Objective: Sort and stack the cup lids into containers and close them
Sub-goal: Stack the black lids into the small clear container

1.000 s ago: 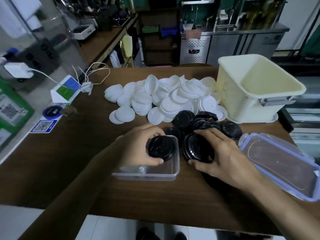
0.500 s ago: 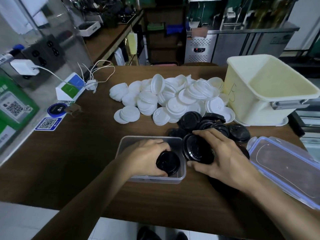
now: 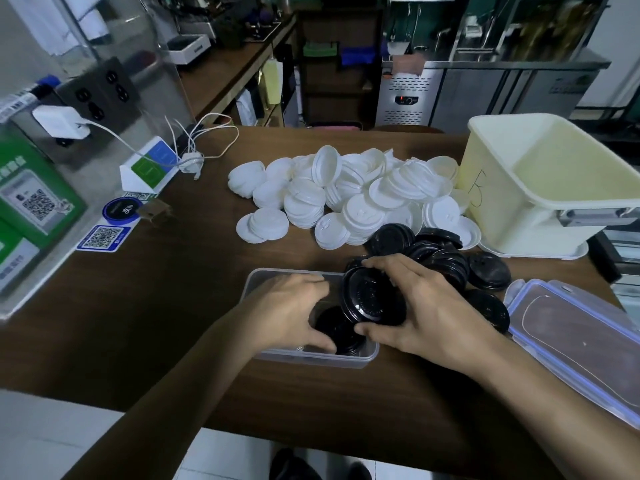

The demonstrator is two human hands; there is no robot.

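Observation:
A clear plastic container [image 3: 266, 278] stands on the wooden table in front of me. My left hand [image 3: 287, 313] reaches into it and grips a stack of black lids [image 3: 334, 327] lying inside. My right hand [image 3: 426, 306] holds a second stack of black lids [image 3: 370, 296], tilted on edge, over the container's right end. More black lids [image 3: 440, 254] lie loose just behind. A large heap of white lids [image 3: 346, 199] sits farther back.
The container's clear lid with a blue rim [image 3: 575, 337] lies at the right. A cream bin [image 3: 540, 188] stands at the back right. Cables [image 3: 204, 143], a charger and QR code signs [image 3: 104, 237] occupy the left side.
My left hand has lowered its black lid stack down into the container. My right hand has lifted its stack and moved it left over the container's right end.

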